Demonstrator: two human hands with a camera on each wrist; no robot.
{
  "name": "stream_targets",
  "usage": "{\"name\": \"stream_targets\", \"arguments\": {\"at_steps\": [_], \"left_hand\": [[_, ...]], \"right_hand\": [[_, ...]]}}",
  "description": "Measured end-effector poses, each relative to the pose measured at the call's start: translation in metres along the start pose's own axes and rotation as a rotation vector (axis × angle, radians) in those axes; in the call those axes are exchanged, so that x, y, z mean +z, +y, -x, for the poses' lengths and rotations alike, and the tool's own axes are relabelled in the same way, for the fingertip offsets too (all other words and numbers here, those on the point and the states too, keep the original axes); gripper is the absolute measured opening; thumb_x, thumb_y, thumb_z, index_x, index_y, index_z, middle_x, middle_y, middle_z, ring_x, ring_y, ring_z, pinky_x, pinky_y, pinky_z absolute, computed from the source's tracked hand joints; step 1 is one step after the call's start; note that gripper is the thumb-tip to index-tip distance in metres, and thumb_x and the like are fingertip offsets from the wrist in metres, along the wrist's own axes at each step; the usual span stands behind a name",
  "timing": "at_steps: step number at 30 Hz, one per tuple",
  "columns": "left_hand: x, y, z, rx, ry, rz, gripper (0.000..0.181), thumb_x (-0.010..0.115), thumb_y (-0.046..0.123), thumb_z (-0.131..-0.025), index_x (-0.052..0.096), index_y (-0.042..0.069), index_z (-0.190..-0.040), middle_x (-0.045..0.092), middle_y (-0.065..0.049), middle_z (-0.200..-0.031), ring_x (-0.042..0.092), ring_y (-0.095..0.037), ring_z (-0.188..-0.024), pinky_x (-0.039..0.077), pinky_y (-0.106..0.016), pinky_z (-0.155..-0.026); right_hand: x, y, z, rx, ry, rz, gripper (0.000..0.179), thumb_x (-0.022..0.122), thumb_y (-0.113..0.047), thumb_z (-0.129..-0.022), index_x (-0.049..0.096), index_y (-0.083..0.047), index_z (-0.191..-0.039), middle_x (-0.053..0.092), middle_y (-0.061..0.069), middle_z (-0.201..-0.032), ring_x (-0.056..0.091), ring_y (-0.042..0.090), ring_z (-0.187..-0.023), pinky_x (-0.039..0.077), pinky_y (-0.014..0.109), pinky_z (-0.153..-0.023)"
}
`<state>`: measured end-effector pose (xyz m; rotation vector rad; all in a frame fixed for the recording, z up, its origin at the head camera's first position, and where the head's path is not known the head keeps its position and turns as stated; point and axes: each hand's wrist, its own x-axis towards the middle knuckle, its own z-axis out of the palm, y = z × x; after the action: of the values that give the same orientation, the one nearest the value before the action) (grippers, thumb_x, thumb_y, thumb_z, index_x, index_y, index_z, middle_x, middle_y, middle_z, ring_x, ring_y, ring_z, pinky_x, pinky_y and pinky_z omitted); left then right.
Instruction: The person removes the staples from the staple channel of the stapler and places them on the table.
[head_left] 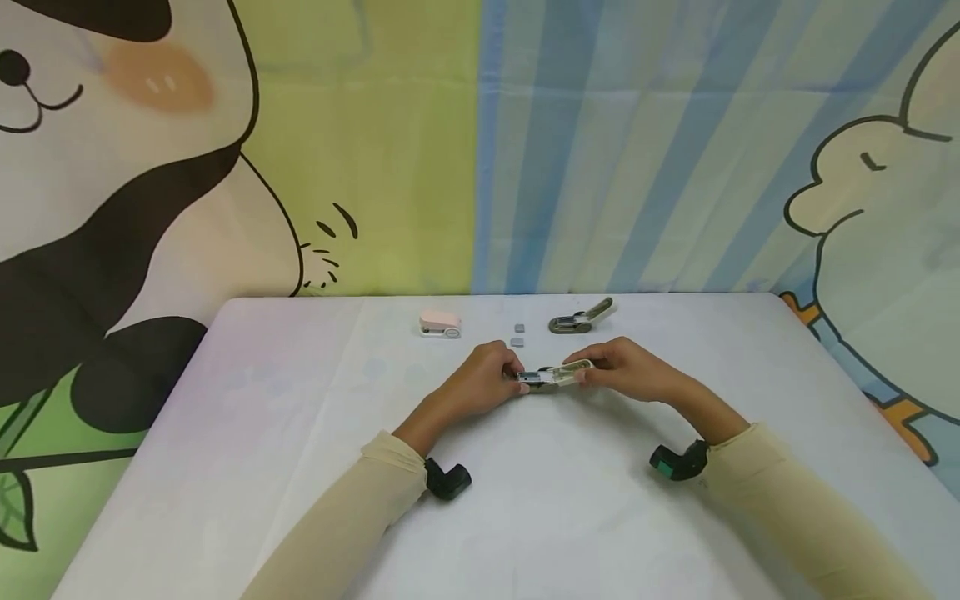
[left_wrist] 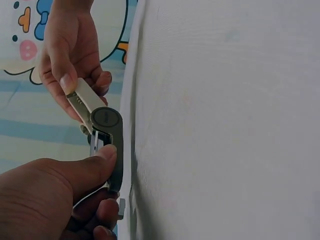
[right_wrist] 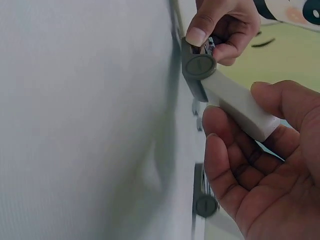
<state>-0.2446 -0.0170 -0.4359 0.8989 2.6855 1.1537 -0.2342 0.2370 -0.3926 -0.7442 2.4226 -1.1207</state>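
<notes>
Both hands hold an open stapler (head_left: 553, 377) with a dark grey-green base and a cream upper arm, slightly above the white table. My left hand (head_left: 480, 379) pinches the base end, its thumb beside the metal staple channel in the left wrist view. The cream arm (right_wrist: 241, 104) swings back from the round hinge (left_wrist: 106, 117); my right hand (head_left: 633, 368) grips it between thumb and fingers. Whether any staples lie in the channel cannot be made out, as the left fingers partly cover it.
Behind the hands stand a pink stapler (head_left: 440, 324), closed, and another grey-green stapler (head_left: 572, 323) with its arm raised. Two small grey staple strips (head_left: 517, 342) lie between them. A printed cloth (head_left: 420, 150) hangs behind the table's far edge.
</notes>
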Motion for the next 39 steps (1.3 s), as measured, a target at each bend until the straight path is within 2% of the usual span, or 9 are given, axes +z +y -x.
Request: {"name": "stream_targets", "arguments": {"at_steps": [2,7,12,16,19,26,33,35,39], "left_hand": [[0.004,0.004,-0.009,-0.006,0.029,-0.007,0.015,0.072,0.016,-0.073,0.065,0.009,-0.084,0.049,0.003,-0.077,0.048,-0.008,-0.069,0.04,-0.021,-0.059],[0.015,0.013,-0.031,-0.013,0.105,-0.054,0.018,0.071,0.017,-0.074,0.068,0.007,-0.088,0.048,0.003,-0.079,0.045,-0.009,-0.071,0.038,-0.022,-0.06],[0.025,0.02,-0.045,-0.016,0.121,-0.157,0.023,0.067,0.019,-0.079,0.066,0.006,-0.098,0.047,0.001,-0.082,0.044,-0.01,-0.075,0.038,-0.022,-0.065],[0.03,0.025,-0.052,0.009,0.129,-0.205,0.018,0.064,0.019,-0.081,0.067,0.007,-0.095,0.048,0.0,-0.08,0.044,-0.012,-0.074,0.037,-0.025,-0.067],[0.033,0.028,-0.057,0.012,0.108,-0.227,0.013,0.062,0.019,-0.083,0.067,0.008,-0.088,0.048,0.0,-0.077,0.044,-0.012,-0.073,0.037,-0.025,-0.066],[0.038,0.029,-0.063,-0.009,0.059,-0.287,0.013,0.058,0.02,-0.086,0.065,0.01,-0.083,0.049,-0.002,-0.078,0.047,-0.014,-0.078,0.04,-0.026,-0.067],[0.039,0.027,-0.063,-0.059,0.048,-0.356,0.017,0.057,0.022,-0.086,0.065,0.008,-0.09,0.046,-0.005,-0.085,0.048,-0.017,-0.078,0.042,-0.03,-0.067],[0.039,0.027,-0.063,-0.069,0.045,-0.347,0.018,0.056,0.023,-0.087,0.064,0.008,-0.09,0.045,-0.005,-0.085,0.047,-0.016,-0.077,0.041,-0.029,-0.067],[0.037,0.025,-0.062,-0.081,0.017,-0.309,0.028,0.053,0.029,-0.088,0.063,0.006,-0.1,0.046,-0.007,-0.093,0.048,-0.016,-0.083,0.042,-0.029,-0.071]], "right_hand": [[-0.007,0.006,0.002,0.034,0.031,-0.018,0.031,0.056,-0.025,-0.087,0.058,-0.011,-0.115,0.065,0.009,-0.088,0.059,0.022,-0.081,0.045,0.036,-0.064],[-0.024,0.019,0.006,0.086,0.116,-0.067,0.033,0.056,-0.02,-0.087,0.055,-0.007,-0.117,0.064,0.013,-0.089,0.058,0.029,-0.082,0.045,0.044,-0.072],[-0.033,0.029,0.008,0.134,0.172,-0.113,0.035,0.053,-0.021,-0.089,0.052,-0.004,-0.12,0.063,0.016,-0.091,0.058,0.031,-0.084,0.045,0.044,-0.074],[-0.035,0.033,0.009,0.18,0.215,-0.13,0.037,0.054,-0.025,-0.088,0.052,-0.007,-0.121,0.062,0.018,-0.094,0.057,0.031,-0.086,0.044,0.045,-0.074],[-0.036,0.036,0.011,0.195,0.24,-0.124,0.04,0.055,-0.028,-0.087,0.052,-0.008,-0.121,0.062,0.018,-0.094,0.057,0.031,-0.086,0.045,0.044,-0.073],[-0.04,0.042,0.012,0.154,0.258,-0.086,0.043,0.054,-0.03,-0.087,0.05,-0.004,-0.122,0.062,0.018,-0.09,0.057,0.032,-0.083,0.046,0.044,-0.071],[-0.039,0.041,0.006,0.165,0.247,-0.009,0.044,0.052,-0.033,-0.088,0.05,-0.005,-0.121,0.063,0.015,-0.09,0.059,0.029,-0.078,0.046,0.043,-0.067],[-0.039,0.028,0.007,0.19,0.236,0.016,0.042,0.051,-0.029,-0.089,0.05,-0.003,-0.122,0.062,0.017,-0.093,0.059,0.03,-0.078,0.046,0.045,-0.066],[-0.04,0.023,0.007,0.216,0.229,0.1,0.044,0.048,-0.032,-0.09,0.049,-0.001,-0.121,0.062,0.016,-0.095,0.06,0.028,-0.074,0.047,0.041,-0.064]]}}
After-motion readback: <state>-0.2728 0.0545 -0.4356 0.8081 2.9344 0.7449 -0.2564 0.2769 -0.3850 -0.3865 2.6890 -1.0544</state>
